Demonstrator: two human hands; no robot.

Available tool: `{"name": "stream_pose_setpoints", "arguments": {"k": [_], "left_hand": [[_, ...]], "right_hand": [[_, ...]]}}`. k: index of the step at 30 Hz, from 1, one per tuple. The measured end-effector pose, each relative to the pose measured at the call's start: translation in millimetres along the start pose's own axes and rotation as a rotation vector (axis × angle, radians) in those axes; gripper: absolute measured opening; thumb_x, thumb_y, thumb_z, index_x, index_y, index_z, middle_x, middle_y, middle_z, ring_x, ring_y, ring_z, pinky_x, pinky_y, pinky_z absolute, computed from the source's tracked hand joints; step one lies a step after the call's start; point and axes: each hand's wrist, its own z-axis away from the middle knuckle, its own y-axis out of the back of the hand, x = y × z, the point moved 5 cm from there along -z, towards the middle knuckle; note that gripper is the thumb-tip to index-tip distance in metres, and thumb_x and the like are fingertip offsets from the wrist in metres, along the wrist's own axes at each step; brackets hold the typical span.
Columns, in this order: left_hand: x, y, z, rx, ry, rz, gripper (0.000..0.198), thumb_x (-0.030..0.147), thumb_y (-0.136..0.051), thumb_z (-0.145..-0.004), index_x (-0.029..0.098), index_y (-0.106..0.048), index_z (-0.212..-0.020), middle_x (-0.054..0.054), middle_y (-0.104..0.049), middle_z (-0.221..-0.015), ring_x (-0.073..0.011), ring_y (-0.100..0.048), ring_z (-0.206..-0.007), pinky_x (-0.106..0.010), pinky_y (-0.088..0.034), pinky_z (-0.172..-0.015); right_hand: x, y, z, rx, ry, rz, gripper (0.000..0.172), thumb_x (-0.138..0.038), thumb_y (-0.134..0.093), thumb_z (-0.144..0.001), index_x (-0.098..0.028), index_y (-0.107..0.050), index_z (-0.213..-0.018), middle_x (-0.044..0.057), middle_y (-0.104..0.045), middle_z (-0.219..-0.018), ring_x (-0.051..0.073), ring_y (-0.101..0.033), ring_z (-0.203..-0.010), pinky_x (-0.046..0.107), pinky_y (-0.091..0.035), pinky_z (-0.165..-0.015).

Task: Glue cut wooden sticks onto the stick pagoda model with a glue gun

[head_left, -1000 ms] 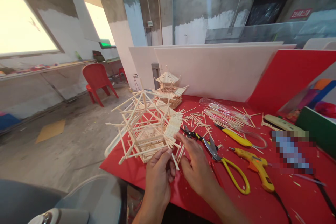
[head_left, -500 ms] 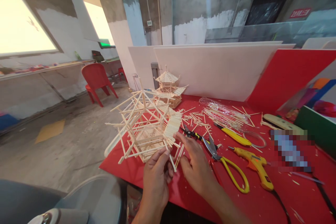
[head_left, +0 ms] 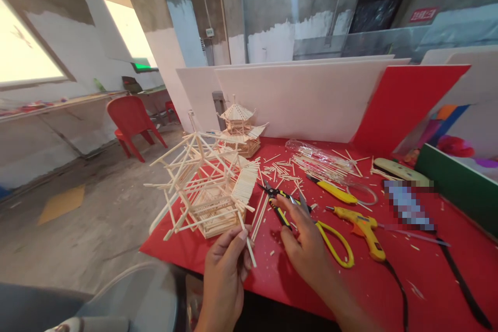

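My left hand (head_left: 227, 264) pinches a thin wooden stick (head_left: 251, 253) between thumb and fingers at the table's front edge. The stick's upper end meets the lower right corner of an open pavilion frame (head_left: 210, 192) built of such sticks; whether it is joined there I cannot tell. A slatted roof panel (head_left: 245, 187) covers one side of the frame. My right hand (head_left: 305, 238) hovers with fingers apart and nothing held. Beneath its fingers lie black-and-yellow cutting pliers (head_left: 280, 216), and beside it are shears with yellow handles (head_left: 352, 254), partly hidden by the hand.
Behind the frame stands a smaller roofed stick pagoda (head_left: 238, 119). Loose stick pieces (head_left: 282, 170), a plastic bag of sticks (head_left: 321, 161), a yellow utility knife (head_left: 336, 192) and a corded yellow glue gun (head_left: 363, 228) lie on the red tabletop (head_left: 311, 303). White boards (head_left: 295, 101) rise behind.
My right hand has drawn away from the roof panel to the right, over the pliers. My left hand keeps hold of the stick. The camera has turned a little right.
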Motion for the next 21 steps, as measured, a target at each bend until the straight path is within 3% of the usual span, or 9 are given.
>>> {"name": "stream_pose_setpoints", "arguments": {"k": [8, 16, 21], "left_hand": [[8, -1.0, -23, 0.034, -0.029, -0.011, 0.033, 0.033, -0.085, -0.057, 0.013, -0.073, -0.08, 0.002, -0.063, -0.054, -0.0034, -0.043, -0.037, -0.012, -0.026, -0.035], [8, -4.2, -22, 0.033, -0.012, 0.026, 0.029, 0.032, -0.085, -0.059, 0.014, -0.071, -0.077, 0.003, -0.061, -0.05, -0.0032, -0.042, -0.035, -0.013, -0.026, -0.035], [8, -5.2, -24, 0.031, 0.018, 0.038, 0.029, 0.032, -0.085, -0.057, 0.014, -0.07, -0.075, 0.004, -0.057, -0.044, -0.0038, -0.042, -0.034, -0.014, -0.027, -0.036]], "right_hand": [[-8, -5, -9, -0.039, 0.082, -0.006, 0.066, -0.003, -0.042, -0.08, -0.025, -0.042, -0.142, 0.004, -0.062, -0.132, 0.019, -0.054, -0.125, 0.041, -0.044, -0.106], [-28, -28, -28, -0.161, 0.201, -0.071, 0.078, 0.003, -0.04, -0.079, -0.03, -0.032, -0.149, 0.003, -0.056, -0.137, 0.018, -0.047, -0.13, 0.043, -0.04, -0.11], [-28, -37, -31, -0.199, 0.195, -0.066, 0.08, 0.003, -0.041, -0.076, -0.028, -0.032, -0.149, 0.005, -0.058, -0.133, 0.02, -0.049, -0.126, 0.047, -0.04, -0.109]]}}
